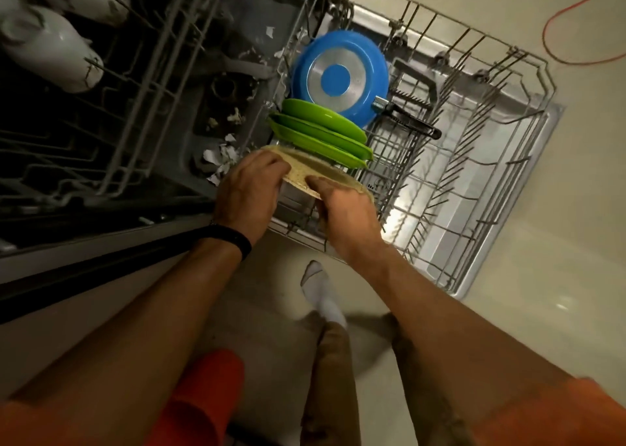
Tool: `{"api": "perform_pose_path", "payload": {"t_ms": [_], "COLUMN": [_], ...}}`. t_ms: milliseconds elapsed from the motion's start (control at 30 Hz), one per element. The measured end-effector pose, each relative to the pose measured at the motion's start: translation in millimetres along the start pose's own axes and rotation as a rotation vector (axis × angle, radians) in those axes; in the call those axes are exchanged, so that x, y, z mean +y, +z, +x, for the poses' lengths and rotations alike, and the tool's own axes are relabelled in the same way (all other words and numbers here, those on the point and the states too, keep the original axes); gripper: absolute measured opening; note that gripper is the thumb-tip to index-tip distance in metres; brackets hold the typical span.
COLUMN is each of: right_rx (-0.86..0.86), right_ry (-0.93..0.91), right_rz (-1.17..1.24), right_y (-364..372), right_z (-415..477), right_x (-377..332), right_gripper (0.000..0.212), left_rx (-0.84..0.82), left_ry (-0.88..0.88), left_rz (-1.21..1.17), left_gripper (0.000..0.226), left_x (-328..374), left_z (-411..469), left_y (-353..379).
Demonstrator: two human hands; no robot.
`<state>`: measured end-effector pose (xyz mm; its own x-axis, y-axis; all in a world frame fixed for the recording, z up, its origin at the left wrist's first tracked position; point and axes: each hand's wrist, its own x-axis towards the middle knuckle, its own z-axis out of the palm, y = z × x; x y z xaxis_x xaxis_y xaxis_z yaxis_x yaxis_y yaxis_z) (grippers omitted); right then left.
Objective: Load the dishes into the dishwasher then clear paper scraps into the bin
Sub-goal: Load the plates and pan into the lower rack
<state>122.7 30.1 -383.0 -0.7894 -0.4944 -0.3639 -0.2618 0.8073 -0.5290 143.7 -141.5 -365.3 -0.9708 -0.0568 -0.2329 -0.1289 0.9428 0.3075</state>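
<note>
Both hands, left (245,194) and right (345,213), are gripping a beige plate (305,169) at its near rim, beside green plates (321,133) in the rack (474,161).

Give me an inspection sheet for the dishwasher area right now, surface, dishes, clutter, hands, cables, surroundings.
Surface: lower rack pulled out over the open door; most of it bare wire.
Job's things: blue pan face down at the rack's back corner; three green plates on edge beside it; beige plate going in next to them.
Clutter: torn paper scraps on the dishwasher floor.
Grippers: left hand and right hand both grip the beige plate's near rim.
Cables: orange cord looped on the floor beyond the rack.
Surroundings: white mugs upside down in the upper rack; pale tile floor.
</note>
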Motion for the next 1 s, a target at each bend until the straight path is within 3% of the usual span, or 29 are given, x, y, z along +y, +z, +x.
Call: {"api": "perform_pose_path", "payload": {"t_ms": [233, 533, 700, 833, 1000], "right_rx": [0.004, -0.113, -0.081, -0.074, -0.031], "right_ry": [-0.036, 0.011, 0.055, 0.034, -0.002], "right_rz": [-0.015, -0.049, -0.042, -0.015, -0.035], "right_y": [12.9, 16.8, 18.8, 26.1, 34.7], "right_z": [18.9, 45.8, 60.1, 55.4, 29.7], "right_x": [-0.3, -10.9, -16.8, -9.7, 13.2], "right_gripper": [0.052, 0.047, 0.040, 0.042, 0.054], "left_rx": [-0.012, -0.020, 0.065, 0.074, 0.013], "left_ry": [-0.027, -0.046, 0.009, 0.074, 0.050], "left_rz": [0.017, 0.039, 0.011, -0.003, 0.079], "left_gripper": [0.030, 0.028, 0.027, 0.032, 0.055], "left_x": [-14.0, -29.9, -29.2, -23.9, -23.4], "left_z": [9.1, 23.7, 16.4, 3.1, -3.6], "left_y": [12.4, 19.2, 22.4, 31.6, 43.5]}}
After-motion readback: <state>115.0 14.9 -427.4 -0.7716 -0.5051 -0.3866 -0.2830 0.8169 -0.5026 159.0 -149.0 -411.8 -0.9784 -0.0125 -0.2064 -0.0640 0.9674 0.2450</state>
